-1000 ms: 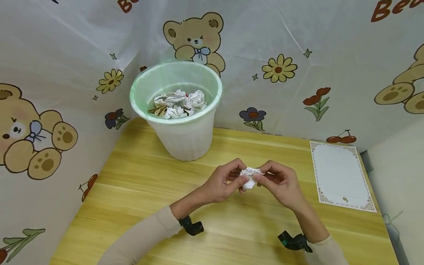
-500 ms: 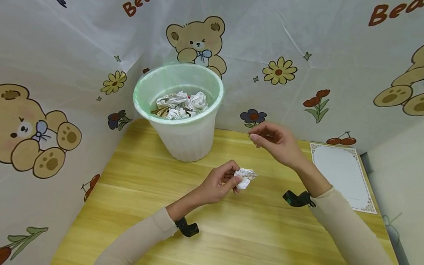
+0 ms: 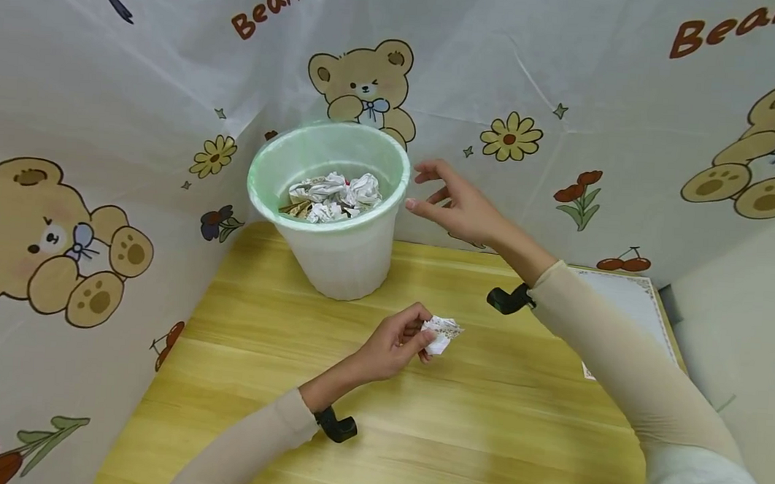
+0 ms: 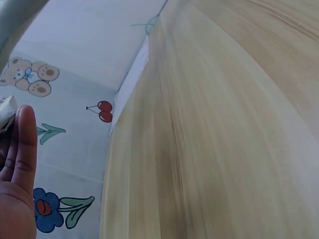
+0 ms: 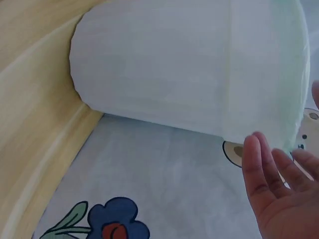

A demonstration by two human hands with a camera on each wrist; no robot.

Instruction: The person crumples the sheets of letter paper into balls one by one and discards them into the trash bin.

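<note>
My left hand (image 3: 387,346) pinches a small crumpled piece of white paper (image 3: 444,333) with a brown printed edge, low over the table. In the left wrist view only part of that hand (image 4: 19,169) and a bit of the paper (image 4: 7,112) show at the left edge. At the right side of a white wastebasket (image 3: 346,269) with a pale green inside, my right hand (image 3: 462,206) is raised near the rim, fingers apart and loosely bent. Nothing is seen between them. The right wrist view shows this hand (image 5: 284,191) beside the basket's wall (image 5: 159,64).
Several crumpled papers (image 3: 337,195) lie inside the wastebasket. A bordered sheet of paper (image 3: 628,302) lies at the table's right side, partly covered by my right sleeve (image 3: 618,349). Behind the wooden table (image 3: 484,415) hangs a bear-printed curtain (image 3: 462,70).
My right hand let go of the crumpled paper and moved up and left to the wastebasket's rim. My left hand keeps the paper and has shifted slightly left.
</note>
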